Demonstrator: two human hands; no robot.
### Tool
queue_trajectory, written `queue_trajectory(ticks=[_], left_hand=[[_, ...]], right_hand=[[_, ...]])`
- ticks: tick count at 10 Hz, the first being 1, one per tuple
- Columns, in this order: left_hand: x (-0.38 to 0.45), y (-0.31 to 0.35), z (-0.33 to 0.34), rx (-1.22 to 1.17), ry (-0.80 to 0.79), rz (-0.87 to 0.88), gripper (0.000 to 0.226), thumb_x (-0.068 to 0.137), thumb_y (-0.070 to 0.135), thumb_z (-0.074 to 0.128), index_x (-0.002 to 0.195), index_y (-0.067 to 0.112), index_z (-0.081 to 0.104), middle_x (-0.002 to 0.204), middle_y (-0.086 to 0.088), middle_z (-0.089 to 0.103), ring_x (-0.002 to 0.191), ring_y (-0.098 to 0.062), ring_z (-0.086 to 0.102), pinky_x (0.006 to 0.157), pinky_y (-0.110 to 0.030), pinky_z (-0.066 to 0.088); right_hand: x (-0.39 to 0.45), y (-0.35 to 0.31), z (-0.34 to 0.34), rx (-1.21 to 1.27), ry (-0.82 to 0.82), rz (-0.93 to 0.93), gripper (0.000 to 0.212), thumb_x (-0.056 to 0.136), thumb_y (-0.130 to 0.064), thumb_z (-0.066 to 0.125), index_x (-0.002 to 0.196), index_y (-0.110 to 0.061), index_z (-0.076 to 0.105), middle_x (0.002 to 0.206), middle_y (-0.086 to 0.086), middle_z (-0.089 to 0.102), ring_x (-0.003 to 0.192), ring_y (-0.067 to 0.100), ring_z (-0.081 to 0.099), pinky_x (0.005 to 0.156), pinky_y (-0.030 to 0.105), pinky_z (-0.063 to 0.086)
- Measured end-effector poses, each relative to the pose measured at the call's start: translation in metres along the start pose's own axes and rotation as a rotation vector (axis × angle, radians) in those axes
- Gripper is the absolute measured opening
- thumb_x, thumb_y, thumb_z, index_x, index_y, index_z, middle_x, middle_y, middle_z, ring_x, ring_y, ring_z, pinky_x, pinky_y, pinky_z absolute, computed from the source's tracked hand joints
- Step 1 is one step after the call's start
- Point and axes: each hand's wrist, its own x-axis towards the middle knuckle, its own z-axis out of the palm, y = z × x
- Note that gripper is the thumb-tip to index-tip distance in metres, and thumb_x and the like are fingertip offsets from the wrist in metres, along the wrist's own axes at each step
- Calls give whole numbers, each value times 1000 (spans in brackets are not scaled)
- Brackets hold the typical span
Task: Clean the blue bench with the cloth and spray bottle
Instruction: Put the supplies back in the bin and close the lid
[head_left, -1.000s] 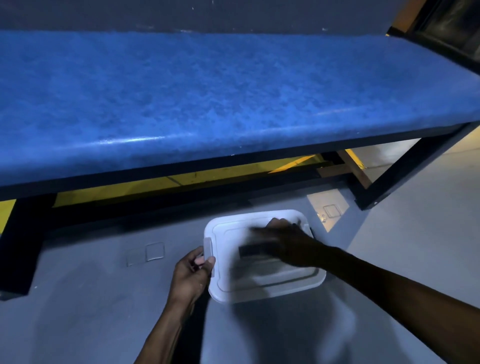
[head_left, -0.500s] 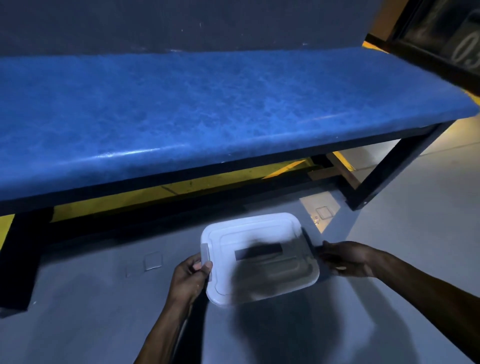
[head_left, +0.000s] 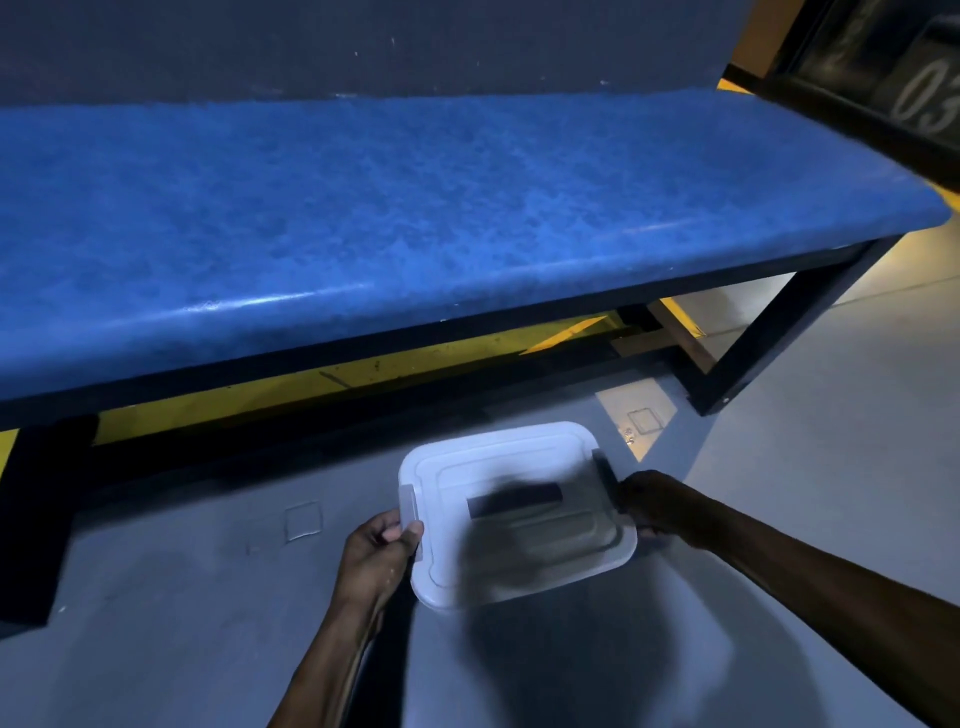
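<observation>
Blue bench (head_left: 415, 208) spans the frame ahead of you, seat top bare, black frame under it. On the grey floor (head_left: 156, 623) just in front sits a white lidded container (head_left: 519, 551), dark handle on the lid. Your left hand (head_left: 374, 561) pinches the left-side latch (head_left: 410, 512). Your right hand (head_left: 654, 506) curls around the right-side latch at the box edge.

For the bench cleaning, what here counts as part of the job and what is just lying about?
Job: blue bench; white lidded box, left hand and right hand at its side latches. No cloth or spray bottle visible.

Lying about: floor plate; dark sign marked 03.
</observation>
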Motion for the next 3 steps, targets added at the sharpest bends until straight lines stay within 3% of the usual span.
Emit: queue_trajectory(ticks=[2,3], left_hand=[[-3,1,2,-29,-8,40,10,93,3,65,95,2,74,79,-12,72,71,-21,62,77,-34,51],[2,-2,3,21,13,95,11,93,9,67,90,0,71,72,-6,66,67,-16,57,67,-26,49]], right_hand=[[0,-9,2,-173,16,4,27,95,-21,54,101,1,68,88,13,64,70,21,58,57,29,50],[-2,-15,-2,-229,9,5,26,95,-17,54,109,0,68,105,17,67,84,23,62,79,41,59]])
